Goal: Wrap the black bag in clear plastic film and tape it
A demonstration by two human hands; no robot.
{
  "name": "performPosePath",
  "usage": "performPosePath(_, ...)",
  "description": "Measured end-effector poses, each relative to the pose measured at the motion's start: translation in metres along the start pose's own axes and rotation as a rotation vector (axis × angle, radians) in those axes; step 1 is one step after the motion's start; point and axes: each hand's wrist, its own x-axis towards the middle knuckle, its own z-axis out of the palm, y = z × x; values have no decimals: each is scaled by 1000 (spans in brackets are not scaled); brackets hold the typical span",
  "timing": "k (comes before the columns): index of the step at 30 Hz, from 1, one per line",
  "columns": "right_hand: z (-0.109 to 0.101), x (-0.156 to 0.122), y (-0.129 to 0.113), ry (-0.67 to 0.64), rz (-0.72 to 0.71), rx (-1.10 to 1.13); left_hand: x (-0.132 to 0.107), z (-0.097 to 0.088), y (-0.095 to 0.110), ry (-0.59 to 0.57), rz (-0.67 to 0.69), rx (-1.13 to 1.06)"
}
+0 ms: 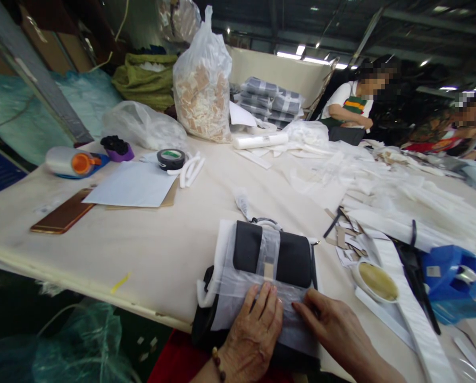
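Note:
A black handbag (277, 254) lies at the table's front edge, partly covered by thin white tissue and clear plastic film (238, 285). A strip of film runs over its flap, with a small beige piece (268, 271) at the strip's lower end. My left hand (253, 330) rests flat on the wrapped front, fingers stretched out together. On the bag's right side, my right hand (325, 319) has thumb and forefinger bent close together at the film's edge, seemingly pinching it. Padding in white covers the bag's top handle (270, 223).
Left on the table are a phone (64, 211), pale paper sheets (136, 183), black tape (170, 158) and a tape dispenser (76, 162). To the right stand a blue dispenser (451, 274) and a round yellowish dish (378, 281). Behind sits a scrap-filled plastic bag (202, 88); people work at far right.

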Motion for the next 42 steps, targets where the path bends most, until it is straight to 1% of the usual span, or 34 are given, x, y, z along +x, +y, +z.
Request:
performPosePath(5, -2, 2, -5, -51, 101, -17, -2, 0, 1, 37, -15, -59)
performPosePath(9, -3, 3, -8, -67, 131, -30, -1, -5, 0, 72, -51, -126)
performPosePath(13, -4, 2, -6, -42, 123, -10, 2, -9, -3, 4, -14, -43)
performPosePath(16, -4, 0, -2, -66, 113, 74, 2, -10, -3, -42, -1, 13)
performPosePath(19, -3, -3, 2, -80, 111, 200, 2, -10, -2, -52, 2, 31)
performPosePath(21, -2, -5, 3, -47, 132, 260, 2, -10, -2, -47, 0, 34)
performPosePath(25, -1, -5, 6, 25, 218, 330, 2, -9, -3, -14, 15, 47)
performPosePath(29, 1, -1, 17, 2, 281, 341, 2, -7, -5, 15, 24, 57)
performPosePath(32, 7, 1, 28, 13, 303, 468, 2, -3, -3, 75, 18, 56)
performPosePath(35, 16, 1, 34, 63, 347, 586, 1, 4, -2, 133, -4, 57)
performPosePath(39, 24, -2, 34, 113, 415, 755, 2, 12, -2, 204, -6, 78)
performPosePath(42, 21, -3, 30, 145, 455, 801, 3, 10, -4, 214, -9, 75)
